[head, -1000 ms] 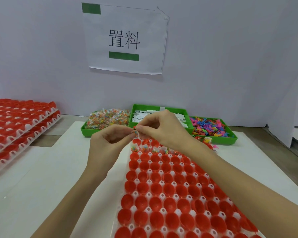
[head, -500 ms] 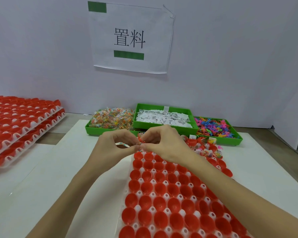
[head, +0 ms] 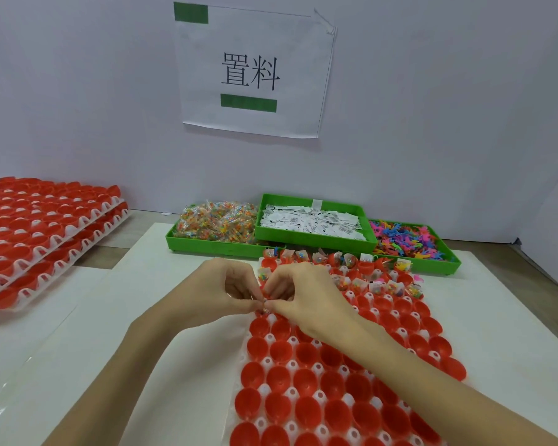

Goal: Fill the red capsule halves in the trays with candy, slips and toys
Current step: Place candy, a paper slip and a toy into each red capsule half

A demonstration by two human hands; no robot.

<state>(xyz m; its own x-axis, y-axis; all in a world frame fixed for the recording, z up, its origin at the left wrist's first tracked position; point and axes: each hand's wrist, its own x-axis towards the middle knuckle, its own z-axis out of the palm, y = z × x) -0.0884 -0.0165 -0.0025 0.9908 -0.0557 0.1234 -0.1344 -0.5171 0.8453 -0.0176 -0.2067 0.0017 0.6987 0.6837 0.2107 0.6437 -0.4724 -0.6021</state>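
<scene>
A white tray of red capsule halves [head: 332, 381] lies in front of me; the two far rows hold candy packets and slips [head: 361, 281], the nearer halves are empty. My left hand [head: 219, 291] and my right hand [head: 303, 297] meet over the tray's far left corner, fingertips pinching one small candy packet [head: 264, 305] between them, just above a red half. Behind the tray stand three green bins: candy packets [head: 216, 223], white paper slips [head: 310, 220], colourful plastic toys [head: 406, 238].
Stacked trays of red capsule halves [head: 42, 226] sit at the far left. A white board [head: 142, 333] covers the table. A white wall with a printed paper sign [head: 252, 72] closes the back; a white partition [head: 548, 220] stands at the right.
Both hands moved down and nearer, from above the bins' front edge to the tray's far left corner, still pinching the small packet. The camera tilted slightly.
</scene>
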